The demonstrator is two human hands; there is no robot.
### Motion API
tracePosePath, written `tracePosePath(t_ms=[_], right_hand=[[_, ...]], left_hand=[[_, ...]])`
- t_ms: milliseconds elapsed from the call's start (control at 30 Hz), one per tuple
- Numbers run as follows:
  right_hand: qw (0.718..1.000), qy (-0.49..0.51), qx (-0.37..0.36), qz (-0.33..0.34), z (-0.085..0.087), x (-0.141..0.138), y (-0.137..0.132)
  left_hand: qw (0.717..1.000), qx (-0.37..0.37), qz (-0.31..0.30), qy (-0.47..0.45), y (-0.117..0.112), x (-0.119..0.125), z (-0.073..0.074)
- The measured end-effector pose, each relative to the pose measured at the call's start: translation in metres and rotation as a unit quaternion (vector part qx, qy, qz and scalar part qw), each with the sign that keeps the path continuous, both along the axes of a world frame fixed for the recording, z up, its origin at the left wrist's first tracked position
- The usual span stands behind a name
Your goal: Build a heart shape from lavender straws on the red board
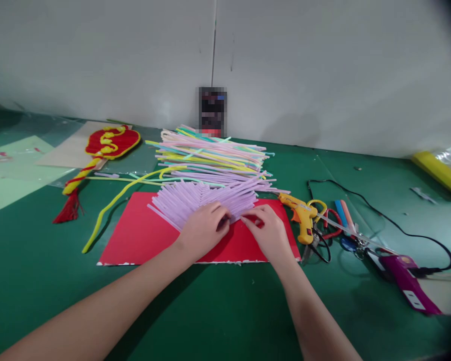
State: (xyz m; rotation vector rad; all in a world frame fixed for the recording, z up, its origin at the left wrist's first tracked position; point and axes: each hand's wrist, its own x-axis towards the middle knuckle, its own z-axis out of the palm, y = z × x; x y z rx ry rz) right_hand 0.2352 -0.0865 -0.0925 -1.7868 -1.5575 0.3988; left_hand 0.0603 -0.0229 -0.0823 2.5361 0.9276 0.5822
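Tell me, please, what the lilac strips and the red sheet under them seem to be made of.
Lilac strips: probably fuzzy pipe-cleaner stems, matte, with soft blurred edges. Red sheet: matte card or foam board, perhaps; its lower edge shows a ragged white core.

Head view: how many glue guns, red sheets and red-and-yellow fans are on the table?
Glue guns: 2, one yellow, one purple
Red sheet: 1
Red-and-yellow fan: 1
Total: 4

Even bright light, soft shadows, slight blur, dark vignette right corners.
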Motion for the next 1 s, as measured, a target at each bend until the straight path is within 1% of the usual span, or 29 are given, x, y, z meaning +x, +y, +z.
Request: tracePosePath(t_ms=[100, 233, 467, 733, 867, 1000], right_hand=[[1.0, -0.003, -0.008, 0.013, -0.0008, 0.0027, -0.0003], [1.0, -0.004, -0.008, 0.014, -0.0012, 0.0053, -0.0009], [1.0, 0.017, 0.001, 0.02, -0.0002, 0.0061, -0.0021], [0.999, 0.024, 0.028, -0.014, 0.0006, 0.0064, -0.0023], [1.0, 0.015, 0.02, -0.015, -0.0022, 0.0049, -0.0013], [1.0, 0.011, 0.009, -0.019, -0.0036, 0.0039, 0.0006]], left_hand=[[1.0, -0.005, 0.002, -0.003, 0.0006, -0.0001, 0.0001], [1.0, -0.012, 0.003, 0.005, 0.0004, 0.0002, 0.0014], [1.0, 0.001, -0.001, -0.004, 0.0006, -0.0005, 0.0001], [1.0, 0.004, -0.006, 0.022, -0.0002, -0.0006, 0.0016], [0.999, 0.019, -0.015, 0.036, 0.0004, -0.001, 0.0005], [0.999, 0.021, -0.024, 0.029, 0.0012, -0.0015, -0.0017]])
